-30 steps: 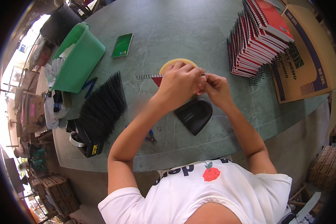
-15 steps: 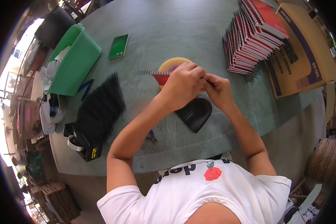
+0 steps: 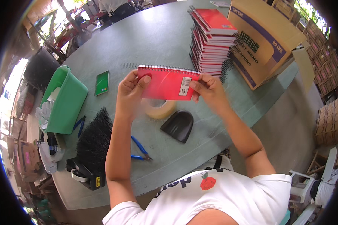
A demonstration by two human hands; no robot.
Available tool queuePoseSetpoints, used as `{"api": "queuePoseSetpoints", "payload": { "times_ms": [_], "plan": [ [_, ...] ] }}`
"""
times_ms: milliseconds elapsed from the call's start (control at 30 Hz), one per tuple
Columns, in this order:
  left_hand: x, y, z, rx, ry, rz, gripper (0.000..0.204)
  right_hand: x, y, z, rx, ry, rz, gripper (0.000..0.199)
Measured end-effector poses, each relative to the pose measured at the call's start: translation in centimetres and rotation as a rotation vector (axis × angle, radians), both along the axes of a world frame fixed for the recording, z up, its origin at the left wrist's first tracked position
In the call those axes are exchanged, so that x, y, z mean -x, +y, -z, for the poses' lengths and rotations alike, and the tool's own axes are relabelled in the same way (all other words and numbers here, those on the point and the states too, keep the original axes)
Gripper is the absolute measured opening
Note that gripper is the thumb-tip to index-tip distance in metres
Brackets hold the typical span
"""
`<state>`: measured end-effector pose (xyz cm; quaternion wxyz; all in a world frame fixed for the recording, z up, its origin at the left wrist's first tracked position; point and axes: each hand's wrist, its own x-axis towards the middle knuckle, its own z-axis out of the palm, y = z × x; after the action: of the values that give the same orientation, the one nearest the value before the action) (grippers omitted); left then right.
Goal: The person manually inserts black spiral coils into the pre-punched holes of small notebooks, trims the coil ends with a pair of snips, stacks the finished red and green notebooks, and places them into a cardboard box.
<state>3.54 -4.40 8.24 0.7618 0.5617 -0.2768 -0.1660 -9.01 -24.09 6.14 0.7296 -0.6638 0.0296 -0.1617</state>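
in the head view, the two hands are well apart from each other, both clamped on a red spiral notebook point(image 3: 167, 84) at the middle of the frame. the left hand point(image 3: 130, 90) grips its left end and the right hand point(image 3: 210, 92) its right end, each with the thumb on the face turned to the camera. the wire binding runs along the upper edge, and a white label sits toward the right of the cover.

the notebook is held over a green-grey desk point(image 3: 146, 41), partly covering a yellowish tape roll point(image 3: 164, 112) just below it in the frame. a dark, rounded black piece point(image 3: 179, 125) lies right of and below the roll; blue-handled pliers point(image 3: 140, 145) lie near the left forearm.

at the left of the frame are a bunch of black wire coils point(image 3: 94, 138), a black box-like holder point(image 3: 84, 174), a blue tool point(image 3: 80, 123), a green tub point(image 3: 72, 99) with pale, crumpled stuff in it, and a small green notebook point(image 3: 102, 83). at the upper right, a stack of red notebooks point(image 3: 214, 45) stands beside an open cardboard box point(image 3: 257, 47).
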Motion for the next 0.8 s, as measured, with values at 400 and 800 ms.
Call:
{"api": "queuePoseSetpoints", "payload": {
  "times_ms": [400,800],
  "plan": [
    [1.0,-17.7,-13.1,0.103,-1.574,-0.569,0.038,1.1,-11.6,-5.2,0.031,-0.586,0.678,0.04],
    [-1.8,-22.1,-11.0,-0.485,-0.702,-0.468,0.049,-6.4,-20.1,-5.9,-0.254,-0.263,0.228,0.067]
  ]
}}
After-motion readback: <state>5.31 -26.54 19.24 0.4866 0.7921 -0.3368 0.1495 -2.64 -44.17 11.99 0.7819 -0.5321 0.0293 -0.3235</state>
